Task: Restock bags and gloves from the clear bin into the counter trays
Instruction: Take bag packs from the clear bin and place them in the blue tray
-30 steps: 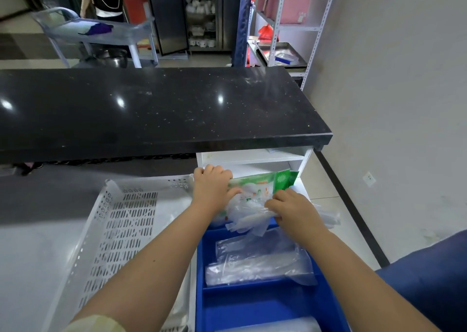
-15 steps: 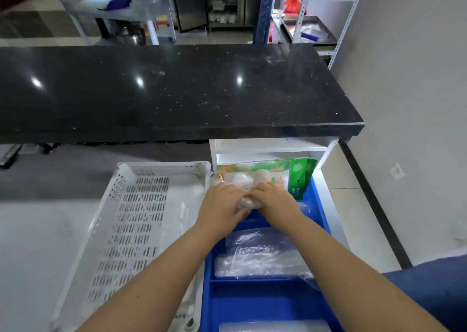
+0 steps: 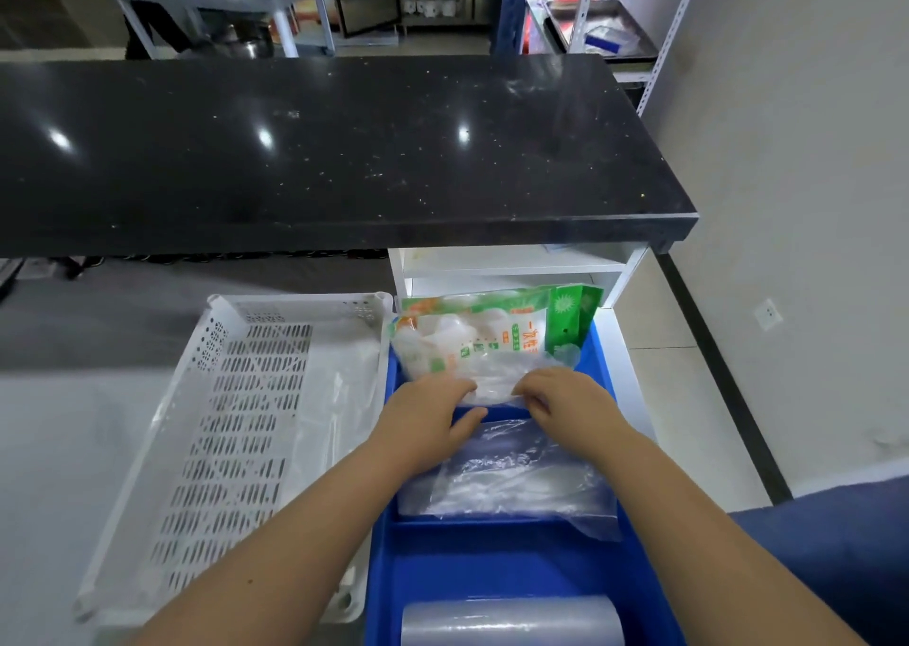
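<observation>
Hands are pressed onto a clear glove packet (image 3: pixel 492 375) in the blue tray's (image 3: pixel 492 557) far compartment: left hand (image 3: pixel 427 411) and right hand (image 3: pixel 565 402) both pinch its near edge. Printed packets (image 3: pixel 472 330) lie just beyond the fingers.

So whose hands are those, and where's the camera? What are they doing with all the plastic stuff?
No machine here, just a person. The camera sits on their head and looks down, so you see their own arms. The left hand and right hand press a clear packet into the far section of a blue tray. Behind it stand green and orange packs. The next section holds clear bags, the nearest a plastic roll. A white basket sits to the left, under a black counter.
</observation>
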